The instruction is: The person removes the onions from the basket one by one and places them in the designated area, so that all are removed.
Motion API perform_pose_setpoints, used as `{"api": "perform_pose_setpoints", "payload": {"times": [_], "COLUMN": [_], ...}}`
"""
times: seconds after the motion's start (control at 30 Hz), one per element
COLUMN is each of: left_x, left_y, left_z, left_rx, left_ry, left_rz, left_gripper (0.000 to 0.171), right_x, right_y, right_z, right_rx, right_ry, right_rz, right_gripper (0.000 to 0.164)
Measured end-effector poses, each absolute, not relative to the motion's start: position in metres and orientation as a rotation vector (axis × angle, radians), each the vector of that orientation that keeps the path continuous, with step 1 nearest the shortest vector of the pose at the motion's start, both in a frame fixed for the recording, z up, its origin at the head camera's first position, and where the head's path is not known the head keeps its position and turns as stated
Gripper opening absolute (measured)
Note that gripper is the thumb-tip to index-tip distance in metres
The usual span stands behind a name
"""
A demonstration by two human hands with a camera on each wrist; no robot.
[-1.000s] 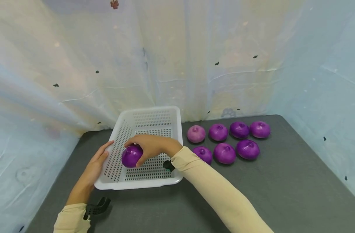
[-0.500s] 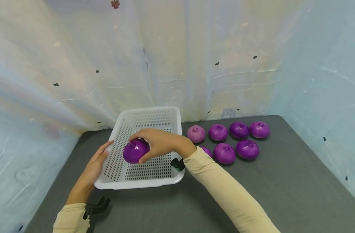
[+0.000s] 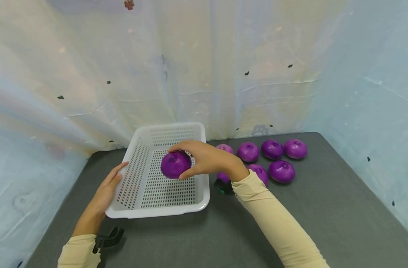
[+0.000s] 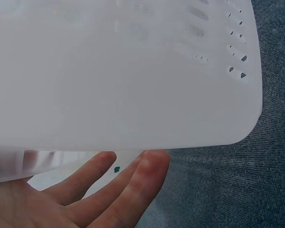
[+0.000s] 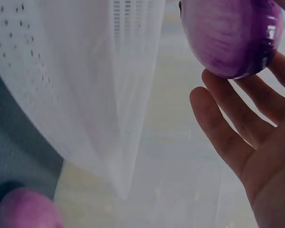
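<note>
In the head view, my right hand (image 3: 207, 160) grips a purple onion (image 3: 175, 165) between thumb and fingers, over the white perforated basket (image 3: 157, 213). From the right wrist, the onion (image 5: 232, 35) shows against the fingers, with two fingertips (image 5: 199, 97) lying below it. My left hand (image 3: 103, 193) rests against the basket's left side, fingers at the rim. Close up in the left wrist view, its nearly straight fingers (image 4: 147, 175) meet the edge of the white basket wall (image 4: 123, 95).
Several purple onions (image 3: 282, 172) sit in two rows on the grey table (image 3: 324, 208), right of the basket; my right hand and wrist partly cover some. A pale patterned curtain (image 3: 204, 67) hangs behind the table and along both sides.
My right hand has lifted the onion and carried it rightward across the basket, from its left side toward its right rim. The left hand stays at the basket's left side.
</note>
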State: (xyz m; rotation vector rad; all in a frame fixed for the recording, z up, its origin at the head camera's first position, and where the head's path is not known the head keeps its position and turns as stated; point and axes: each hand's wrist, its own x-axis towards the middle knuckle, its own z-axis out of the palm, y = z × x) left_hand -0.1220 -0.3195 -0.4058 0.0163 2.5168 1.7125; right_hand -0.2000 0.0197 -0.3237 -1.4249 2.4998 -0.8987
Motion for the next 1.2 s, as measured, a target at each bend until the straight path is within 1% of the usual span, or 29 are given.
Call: {"api": "perform_pose_setpoints", "payload": {"times": [0.17,0.4,0.6,0.77,1.2], "left_x": [-0.122,-0.121,-0.120,-0.120,-0.120], "left_y": [-0.319,-0.319,-0.318,-0.317,-0.316], "left_z": [-0.404,-0.404,-0.404,-0.403,-0.403], "left_rx": [0.014,0.017,0.045,0.020,0.010], "left_ry": [2.517,2.529,2.522,2.531,2.529], "left_rz": [1.709,1.699,1.711,1.698,1.700], "left_gripper": [0.053,0.054,0.054,0.054,0.054], "right_x": [-0.200,-0.198,-0.197,-0.195,-0.197], "right_y": [0.043,0.071,0.093,0.108,0.148], "right_z": [-0.325,-0.328,-0.332,-0.334,-0.340], "right_rx": [-1.348,-1.285,-1.211,-1.141,-1.099], "right_ry": [2.540,2.558,2.604,2.632,2.720], "right_rz": [-0.991,-1.009,-1.055,-1.095,-0.976], "right_gripper": [0.076,0.076,0.076,0.075,0.077]}}
